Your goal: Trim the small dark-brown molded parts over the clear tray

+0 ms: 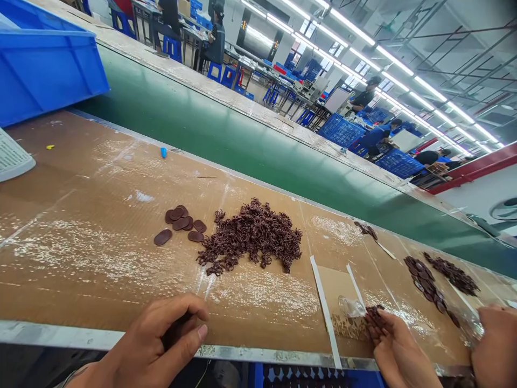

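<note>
The left hand (161, 339) hangs at the counter (81, 253) edge below the pile of brown cut-outs (252, 234), its grip curled shut on a dark piece (174, 331). Right of the pile, the right hand (398, 350) lies open-fingered, touching brown discs (374, 318).

The counter (81, 258) is brown board under scuffed clear film, edged in metal along its near side; near its middle lies a heap of small dark brown tangled pieces (252, 234), with a few flat brown oval discs (180, 223) just beside it toward the left edge; white strips (325, 302) lie toward the near edge; more dark pieces (428, 280) spread toward the right end; a blue bin (44, 70) stands at the far left corner.
</note>
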Available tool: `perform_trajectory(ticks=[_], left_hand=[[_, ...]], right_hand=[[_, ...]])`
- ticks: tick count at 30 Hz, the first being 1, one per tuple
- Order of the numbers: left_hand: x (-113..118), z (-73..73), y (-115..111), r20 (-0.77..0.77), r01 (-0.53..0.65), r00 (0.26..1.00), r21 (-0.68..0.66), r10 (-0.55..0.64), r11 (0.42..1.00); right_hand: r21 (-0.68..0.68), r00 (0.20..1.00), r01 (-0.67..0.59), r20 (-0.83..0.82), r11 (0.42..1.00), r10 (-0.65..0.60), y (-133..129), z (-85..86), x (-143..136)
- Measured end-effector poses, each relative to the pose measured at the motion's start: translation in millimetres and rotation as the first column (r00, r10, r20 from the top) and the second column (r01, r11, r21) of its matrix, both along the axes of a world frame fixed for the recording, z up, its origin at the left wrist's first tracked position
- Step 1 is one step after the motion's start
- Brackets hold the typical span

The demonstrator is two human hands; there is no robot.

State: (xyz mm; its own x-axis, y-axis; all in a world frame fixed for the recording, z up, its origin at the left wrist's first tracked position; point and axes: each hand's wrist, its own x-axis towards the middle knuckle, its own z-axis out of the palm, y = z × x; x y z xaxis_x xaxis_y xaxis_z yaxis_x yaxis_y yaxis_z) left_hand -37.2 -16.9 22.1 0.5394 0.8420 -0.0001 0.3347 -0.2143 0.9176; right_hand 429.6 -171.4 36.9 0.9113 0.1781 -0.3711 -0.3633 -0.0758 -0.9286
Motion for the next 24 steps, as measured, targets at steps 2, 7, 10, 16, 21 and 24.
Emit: perform_trajectory(ticks=[2,7,10,16,21,24], left_hand=[[0,0.7,0,0.004,-0.007,1.0,0.008,0.007,1.0],[1,1.9,0,0.019,-0.012,1.0,0.041,0.011,0.999],[2,3.7,1,0.019,-0.001,1.0,0.062,0.0,0.998],[2,7.2,3,0.02,0.011,1.0,0.089,-0.013,0.996],[2,7.8,4,0.023,0.024,0.999,0.088,-0.026,0.996],[2,8.5,5,0.018,0.025,0.999,0.084,-0.027,0.996]], right_hand=[[-0.006,1.0,0.002,0.0,1.0,-0.002,0,-0.2,0],[-0.007,1.0,-0.02,0.005,1.0,0.02,0,4.6,-4],[-0.015,0.999,-0.036,-0.008,0.999,0.036,2,9.1,-9],[-0.036,1.0,0.016,0.008,0.999,-0.016,7,16.7,-19],[-0.024,1.0,0.008,0.019,1.0,-0.007,9,18.2,-20],[-0.027,0.999,0.003,0.033,1.0,-0.002,8,16.8,-18]])
